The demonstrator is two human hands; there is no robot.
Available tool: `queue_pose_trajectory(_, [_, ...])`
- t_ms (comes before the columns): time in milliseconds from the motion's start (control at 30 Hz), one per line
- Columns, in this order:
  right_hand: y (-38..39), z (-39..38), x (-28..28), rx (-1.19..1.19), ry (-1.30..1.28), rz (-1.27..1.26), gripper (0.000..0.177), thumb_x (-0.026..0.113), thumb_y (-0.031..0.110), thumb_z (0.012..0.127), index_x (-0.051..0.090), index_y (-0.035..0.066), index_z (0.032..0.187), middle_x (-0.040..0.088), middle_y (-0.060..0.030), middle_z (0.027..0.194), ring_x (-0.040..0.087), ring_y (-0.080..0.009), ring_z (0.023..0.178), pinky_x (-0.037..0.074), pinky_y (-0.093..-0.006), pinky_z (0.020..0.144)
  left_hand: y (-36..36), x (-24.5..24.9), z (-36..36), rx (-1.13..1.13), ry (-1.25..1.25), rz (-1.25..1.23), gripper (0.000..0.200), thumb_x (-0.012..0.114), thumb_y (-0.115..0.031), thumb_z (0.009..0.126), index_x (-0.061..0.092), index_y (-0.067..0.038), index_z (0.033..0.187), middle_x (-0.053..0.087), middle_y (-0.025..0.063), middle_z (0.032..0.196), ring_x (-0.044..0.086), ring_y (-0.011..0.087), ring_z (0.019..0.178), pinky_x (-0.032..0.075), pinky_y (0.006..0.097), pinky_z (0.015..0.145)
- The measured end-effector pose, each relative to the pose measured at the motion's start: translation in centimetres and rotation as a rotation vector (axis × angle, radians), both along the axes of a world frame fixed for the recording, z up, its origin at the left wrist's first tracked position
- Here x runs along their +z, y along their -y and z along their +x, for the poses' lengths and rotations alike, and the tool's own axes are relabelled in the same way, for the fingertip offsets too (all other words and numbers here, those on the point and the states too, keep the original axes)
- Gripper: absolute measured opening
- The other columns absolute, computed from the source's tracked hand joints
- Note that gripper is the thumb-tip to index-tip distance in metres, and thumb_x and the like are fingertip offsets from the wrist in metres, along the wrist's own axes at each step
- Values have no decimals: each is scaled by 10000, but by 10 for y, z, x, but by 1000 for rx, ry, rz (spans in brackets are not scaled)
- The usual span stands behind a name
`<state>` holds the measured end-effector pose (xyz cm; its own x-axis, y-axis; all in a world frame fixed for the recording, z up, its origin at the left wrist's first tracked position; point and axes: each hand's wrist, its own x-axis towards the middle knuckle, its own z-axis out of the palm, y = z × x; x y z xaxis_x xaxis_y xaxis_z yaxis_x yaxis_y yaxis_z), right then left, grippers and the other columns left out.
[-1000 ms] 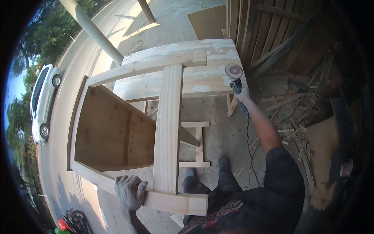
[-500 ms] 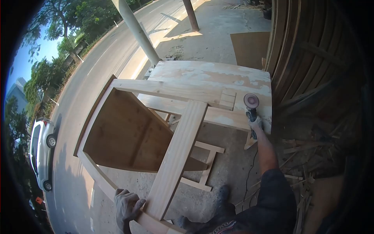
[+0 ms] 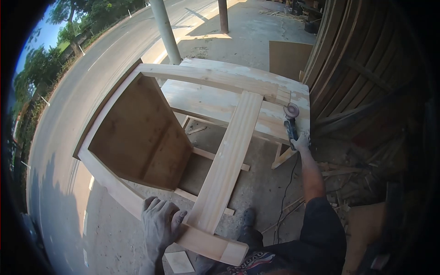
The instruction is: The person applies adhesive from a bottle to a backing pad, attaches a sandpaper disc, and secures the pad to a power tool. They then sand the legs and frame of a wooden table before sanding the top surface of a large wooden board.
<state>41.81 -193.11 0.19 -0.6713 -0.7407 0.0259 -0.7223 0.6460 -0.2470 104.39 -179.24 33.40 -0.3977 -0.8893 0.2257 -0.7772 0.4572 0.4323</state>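
My left hand [image 3: 159,224] is wrapped over the near rail of a pale wooden frame [image 3: 208,245], close to where a wide crosspiece [image 3: 229,156] meets it. A brown panel [image 3: 142,133] fills the left part of the frame. My right hand [image 3: 302,141] grips the rear body of an angle grinder [image 3: 290,130]. The grinder's round disc [image 3: 291,110] points away from me, over the right side of a worktable [image 3: 300,98] with patchy white paint. The frame's far rail [image 3: 192,75] lies across that table.
A power cord [image 3: 286,197] runs from the grinder down to the concrete floor. Scrap wood [image 3: 343,172] lies in a heap at the right, below leaning boards [image 3: 339,59]. A post [image 3: 166,32] stands behind the table, with a road [image 3: 68,110] at the left. My shoe [image 3: 249,216] is below the frame.
The frame's near end has come up and sits larger in view, with my left hand still on it. The grinder has shifted slightly toward the frame. The view has turned, and the parked car has left it.
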Motion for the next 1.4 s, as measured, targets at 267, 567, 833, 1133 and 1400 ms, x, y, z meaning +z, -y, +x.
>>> queue_pose_trajectory(267, [-158,62,241,153,-194,3,615,816,357,822,612,17,1291,573,-287,1270,587,-441,1211,499,-479,1016,-92,-74,131,-619,-293,-103,464,701,-464,921,701,-95,1202,643,137,1356,632,348,1226,493,504,1044])
queue_pose_trajectory(567, [-248,361,445,173,368,-417,467,720,295,969,612,45,1348,666,-51,1048,642,-103,956,515,-285,842,-143,-175,468,-11,22,787,414,748,-335,930,700,-33,1209,746,179,1165,725,326,1097,569,428,904])
queue_pose_trajectory(833, [-254,644,398,604,1022,-73,556,786,169,892,584,33,1391,695,-103,1106,714,-187,987,571,-329,877,72,-135,573,118,-324,386,328,747,-215,957,701,33,1166,766,209,1070,754,301,1043,577,387,905])
queue_pose_trajectory(1133, [-103,817,184,399,988,68,694,800,376,918,526,4,1435,691,-169,1223,694,-256,1118,565,-379,962,291,-111,604,62,-735,411,281,659,-227,1034,702,38,1115,761,154,1012,733,214,933,585,352,886])
queue_pose_trajectory(1400, [-25,956,176,254,636,-234,1185,822,592,810,159,39,1621,308,-301,1565,415,-471,1427,438,-526,1140,510,-109,499,-135,-952,612,357,648,-316,1044,658,24,1151,737,151,1080,732,247,918,592,362,830])
